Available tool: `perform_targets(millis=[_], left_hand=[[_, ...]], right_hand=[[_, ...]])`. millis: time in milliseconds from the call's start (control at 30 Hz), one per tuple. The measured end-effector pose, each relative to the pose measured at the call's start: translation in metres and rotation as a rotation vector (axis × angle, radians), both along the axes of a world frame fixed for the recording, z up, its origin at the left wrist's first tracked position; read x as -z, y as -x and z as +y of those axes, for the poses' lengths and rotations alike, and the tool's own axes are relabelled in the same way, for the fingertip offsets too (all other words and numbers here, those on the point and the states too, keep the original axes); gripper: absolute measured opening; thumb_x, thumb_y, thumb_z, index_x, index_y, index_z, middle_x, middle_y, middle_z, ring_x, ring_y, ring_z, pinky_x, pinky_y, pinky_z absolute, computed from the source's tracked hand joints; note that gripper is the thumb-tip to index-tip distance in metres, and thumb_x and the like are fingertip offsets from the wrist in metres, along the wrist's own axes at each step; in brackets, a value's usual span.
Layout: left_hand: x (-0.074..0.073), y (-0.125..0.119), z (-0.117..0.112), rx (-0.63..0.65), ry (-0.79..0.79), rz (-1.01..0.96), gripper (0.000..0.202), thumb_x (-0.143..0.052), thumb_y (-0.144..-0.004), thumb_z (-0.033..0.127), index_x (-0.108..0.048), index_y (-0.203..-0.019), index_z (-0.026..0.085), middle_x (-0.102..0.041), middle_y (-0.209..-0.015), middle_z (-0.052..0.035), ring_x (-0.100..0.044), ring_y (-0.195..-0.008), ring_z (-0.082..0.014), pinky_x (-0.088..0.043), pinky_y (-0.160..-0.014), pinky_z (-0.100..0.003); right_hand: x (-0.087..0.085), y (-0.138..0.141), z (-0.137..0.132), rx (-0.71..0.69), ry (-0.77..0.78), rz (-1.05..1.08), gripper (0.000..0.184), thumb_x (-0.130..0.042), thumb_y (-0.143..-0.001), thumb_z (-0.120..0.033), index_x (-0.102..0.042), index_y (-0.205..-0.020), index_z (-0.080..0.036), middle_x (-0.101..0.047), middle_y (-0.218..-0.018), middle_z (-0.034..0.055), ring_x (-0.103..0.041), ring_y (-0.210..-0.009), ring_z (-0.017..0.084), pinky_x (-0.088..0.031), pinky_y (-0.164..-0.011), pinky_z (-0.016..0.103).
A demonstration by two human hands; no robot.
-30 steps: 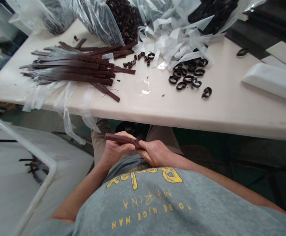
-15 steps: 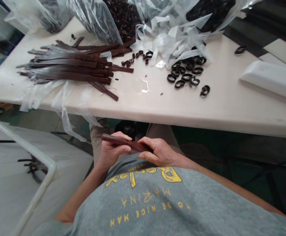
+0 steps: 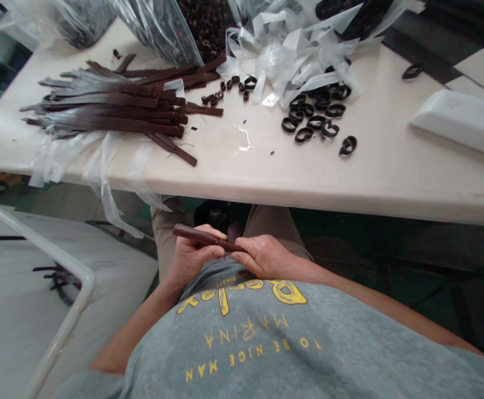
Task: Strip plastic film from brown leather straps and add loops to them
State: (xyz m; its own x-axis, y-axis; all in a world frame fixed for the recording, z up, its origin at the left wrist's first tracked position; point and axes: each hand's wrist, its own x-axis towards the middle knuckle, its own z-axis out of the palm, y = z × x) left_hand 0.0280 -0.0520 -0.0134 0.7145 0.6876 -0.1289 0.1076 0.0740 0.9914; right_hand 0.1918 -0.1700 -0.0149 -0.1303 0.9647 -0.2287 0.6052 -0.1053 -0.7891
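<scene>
Both hands sit close to my belly, below the table edge, gripping one dark brown strap (image 3: 196, 236) between them. My left hand (image 3: 190, 257) wraps its fingers round the strap's left part, whose end sticks out to the left. My right hand (image 3: 264, 256) pinches the strap's right end. A pile of the same brown straps (image 3: 109, 108) lies on the white table (image 3: 383, 172) at the far left. A cluster of small dark loops (image 3: 314, 119) lies on the table to the right of centre.
Clear plastic bags (image 3: 159, 25) of dark pieces and a heap of clear plastic strips (image 3: 283, 55) line the table's far side. A white oblong object (image 3: 462, 122) lies at the right. A white bin with a tubular rim (image 3: 59, 255) stands at my lower left.
My right hand has slid a little left along the strap, covering its right end again. The view has shifted slightly; the hands stay in my lap.
</scene>
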Motion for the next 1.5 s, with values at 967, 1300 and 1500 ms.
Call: perform_targets(millis=[967, 1300, 1500], left_hand=[[0.002, 0.003, 0.008, -0.103, -0.162, -0.147, 0.027, -0.085, -0.067, 0.025, -0.076, -0.092, 0.02, -0.072, -0.088, -0.0047, -0.067, -0.082, -0.0185, -0.055, -0.076, -0.03], [0.022, -0.055, -0.018, 0.224, -0.129, -0.025, 0.034, -0.079, -0.069, 0.025, -0.072, -0.101, 0.017, -0.073, -0.097, -0.0067, -0.069, -0.095, -0.0269, -0.058, -0.079, -0.034], [0.022, -0.048, 0.023, 0.358, -0.379, 0.1, 0.019, -0.066, -0.084, 0.031, -0.076, -0.096, 0.019, -0.076, -0.086, -0.0047, -0.07, -0.078, -0.0219, -0.056, -0.073, -0.031]], right_hand=[[-0.016, -0.027, 0.005, 0.112, -0.141, 0.014, 0.01, -0.064, -0.089, -0.024, -0.067, -0.097, -0.018, -0.071, -0.084, 0.0024, -0.063, -0.073, 0.015, -0.039, -0.064, 0.023], [-0.058, -0.012, 0.035, 0.411, -0.454, 0.589, 0.022, -0.056, -0.096, -0.037, -0.07, -0.098, -0.021, -0.074, -0.092, 0.0033, -0.069, -0.084, 0.016, -0.055, -0.08, 0.031], [-0.061, -0.045, 0.007, 0.565, -0.581, 0.648, 0.014, -0.069, -0.087, -0.034, -0.074, -0.093, -0.022, -0.072, -0.098, 0.0058, -0.067, -0.093, 0.02, -0.055, -0.084, 0.034]])
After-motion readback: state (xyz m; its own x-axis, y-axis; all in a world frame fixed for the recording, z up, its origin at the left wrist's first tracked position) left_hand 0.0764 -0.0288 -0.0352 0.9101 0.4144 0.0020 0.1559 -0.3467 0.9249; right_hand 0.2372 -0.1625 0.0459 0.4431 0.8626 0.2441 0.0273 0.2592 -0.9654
